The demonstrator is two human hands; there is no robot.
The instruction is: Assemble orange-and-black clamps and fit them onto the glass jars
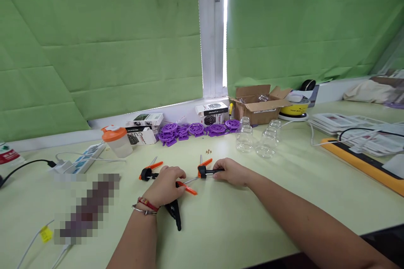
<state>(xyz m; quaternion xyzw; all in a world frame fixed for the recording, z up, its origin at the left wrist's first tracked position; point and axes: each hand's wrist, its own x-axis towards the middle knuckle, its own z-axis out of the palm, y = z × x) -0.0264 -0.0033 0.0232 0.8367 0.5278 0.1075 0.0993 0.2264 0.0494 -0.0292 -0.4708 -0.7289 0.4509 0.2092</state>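
Observation:
My left hand (167, 185) is closed over a black part with an orange lever (190, 189) and a thin metal rod; the palm hides most of it. Under that wrist, a black handle-shaped piece (176, 217) juts out toward me. Between thumb and fingers, my right hand (230, 171) pinches the black stem of a second black-and-orange part (202, 171), which has a round black collar and a metal rod. Another such part (146, 174) lies just left of my left hand. A few tiny brown pieces (208, 151) lie beyond my right hand.
Clear glass-like bottles (265, 145) stand at the back right, near an open cardboard box (261, 111). Purple plastic pieces (196, 129) line the back. An orange-lidded cup (118, 141), a power strip (90, 157) and cables are left; papers (337, 124) and a yellow-edged bar (372, 172) are right.

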